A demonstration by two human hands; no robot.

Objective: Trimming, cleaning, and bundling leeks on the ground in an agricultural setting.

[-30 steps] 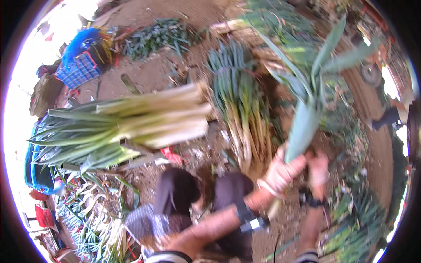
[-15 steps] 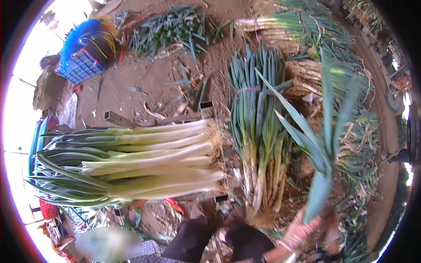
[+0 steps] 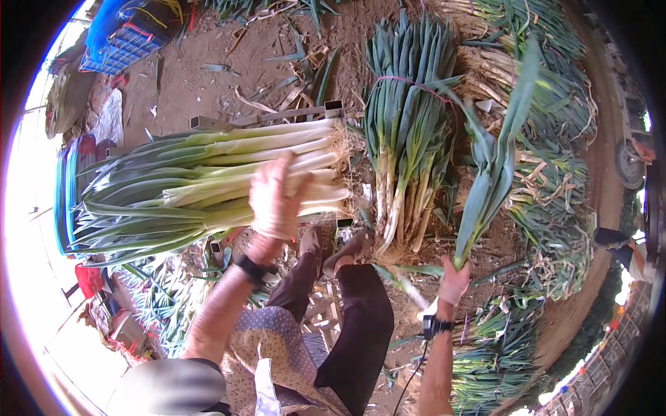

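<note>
My left hand (image 3: 272, 204), with a dark band at the wrist, is over the near side of a stack of leeks (image 3: 229, 177). Its fingers are stretched out and the thumb stands apart, with nothing seen in the grip; whether it touches the leeks I cannot tell. The stack lies sideways, white stems to the right and green leaves to the left. My right hand (image 3: 454, 281), a dark watch on its wrist, is closed around a leek (image 3: 482, 197) whose broad green leaves point up and away. A blurred pale stalk (image 3: 409, 288) shows just left of that hand.
A metal frame (image 3: 334, 109) bears the stack. Beside it stands a tied bundle of green onions (image 3: 409, 90). More bundles (image 3: 562, 104) lie along the right, others (image 3: 496, 353) near my right forearm. A blue crate (image 3: 125, 48) sits at the far left.
My left hand has gone from beside my right hand leftward to the stack. The leek in my right hand has moved up in the picture and tilts. The whole view has shifted.
</note>
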